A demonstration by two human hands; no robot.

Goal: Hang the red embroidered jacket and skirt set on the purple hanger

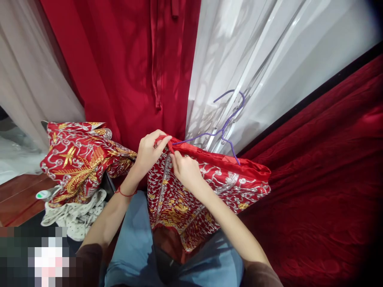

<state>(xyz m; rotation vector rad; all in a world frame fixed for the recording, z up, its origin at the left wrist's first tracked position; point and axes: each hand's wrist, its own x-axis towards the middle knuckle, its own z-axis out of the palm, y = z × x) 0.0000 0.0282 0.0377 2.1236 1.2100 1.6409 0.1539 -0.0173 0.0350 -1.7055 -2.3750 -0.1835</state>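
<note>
A red skirt (206, 187) with silver and gold embroidery hangs in front of my knees, its plain red satin waistband (251, 166) uppermost. A purple hanger (222, 130) sits at the waistband, its hook pointing up and its arms reaching down to the red fabric. At the waistband's left end, my left hand (152, 149) is closed on a thin red fabric tie (170, 145), thumb and fingers pinched. Just below and to the right, my right hand (187, 169) also pinches the tie against the skirt. My fingers partly hide where the tie meets the hanger.
Another red and gold embroidered garment (80, 159) is heaped at left, above a white dotted cloth (74, 217). Red curtain-like fabric (125, 59) and white sheer fabric (227, 44) hang ahead. Dark red patterned cloth (314, 191) lies to the right. At lower left, an area is pixelated.
</note>
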